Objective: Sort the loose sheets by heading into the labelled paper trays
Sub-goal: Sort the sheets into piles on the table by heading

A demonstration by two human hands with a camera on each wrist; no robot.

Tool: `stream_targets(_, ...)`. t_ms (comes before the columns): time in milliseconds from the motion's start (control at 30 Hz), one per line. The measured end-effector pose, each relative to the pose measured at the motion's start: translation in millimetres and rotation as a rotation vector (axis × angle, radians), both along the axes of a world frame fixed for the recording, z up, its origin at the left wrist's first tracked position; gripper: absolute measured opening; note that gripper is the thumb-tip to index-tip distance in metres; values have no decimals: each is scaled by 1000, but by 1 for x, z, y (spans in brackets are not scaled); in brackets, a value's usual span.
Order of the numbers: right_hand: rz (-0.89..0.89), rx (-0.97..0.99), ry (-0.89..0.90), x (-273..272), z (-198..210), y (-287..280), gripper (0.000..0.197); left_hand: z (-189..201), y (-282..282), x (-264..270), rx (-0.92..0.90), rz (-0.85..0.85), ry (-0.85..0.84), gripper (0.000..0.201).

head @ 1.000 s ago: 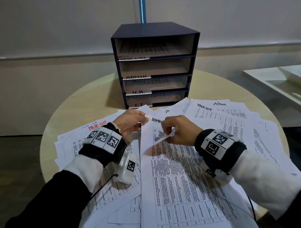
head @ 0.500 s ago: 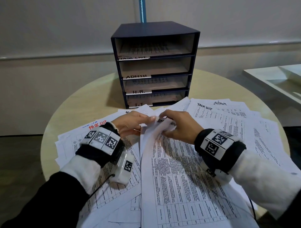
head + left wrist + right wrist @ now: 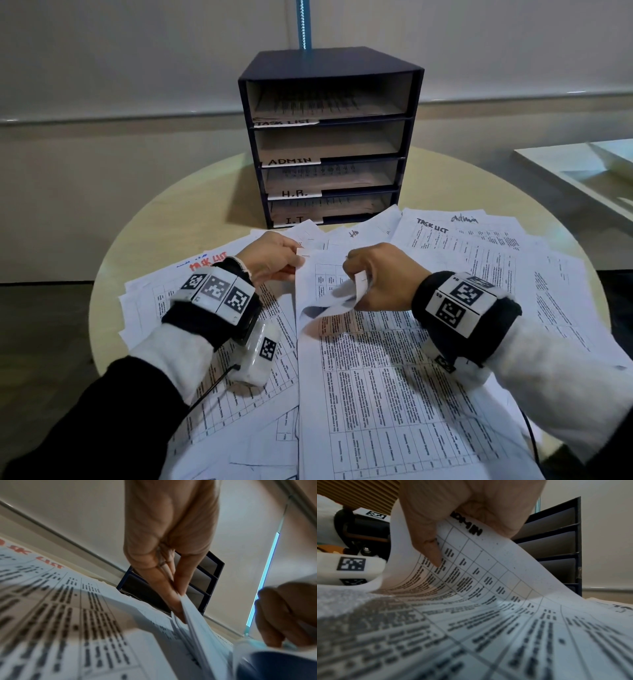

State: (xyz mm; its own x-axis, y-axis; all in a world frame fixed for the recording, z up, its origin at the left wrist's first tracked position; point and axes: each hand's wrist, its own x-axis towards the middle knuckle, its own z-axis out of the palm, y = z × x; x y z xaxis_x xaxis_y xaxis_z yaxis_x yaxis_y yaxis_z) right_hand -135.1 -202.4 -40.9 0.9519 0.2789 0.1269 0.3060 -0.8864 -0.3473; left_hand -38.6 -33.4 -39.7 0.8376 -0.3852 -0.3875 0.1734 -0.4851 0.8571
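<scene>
While right hand (image 3: 376, 281) curled top edge of ADMIN-headed sheet (image 3: 488, 563) up off pile, thumb and fingers pinching it, left hand (image 3: 274, 257) pinched corner of sheets (image 3: 193, 616) beneath, holding them down. Step in hand: peeling 1 sheet free. Sheet lay atop central stack on round table (image 3: 164, 219), far end lifted. Next move, I judged: lift clear, slide into ADMIN tray (image 3: 329, 144), 2nd of 4 in dark tray unit (image 3: 329, 65). Other loose sheets (image 3: 513, 260) fanned around, some overlapping; could drag along.

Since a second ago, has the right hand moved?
Yes. The right hand, curling a sheet's top corner, pulled back toward the person, away from the tray unit, which stayed put.
</scene>
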Motion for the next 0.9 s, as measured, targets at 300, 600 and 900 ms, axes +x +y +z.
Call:
stream_targets(300, 153, -134, -84, -5, 20, -8, 25, 4, -4, 2, -74, 100, -144, 20)
stream_targets(600, 337, -112, -234, -13, -7, -13, 44, 10, 6, 3, -168, 176, -288, 33)
stream_targets(900, 104, 11, -459, 4, 6, -5, 23, 13, 11, -21, -21, -229, -114, 52)
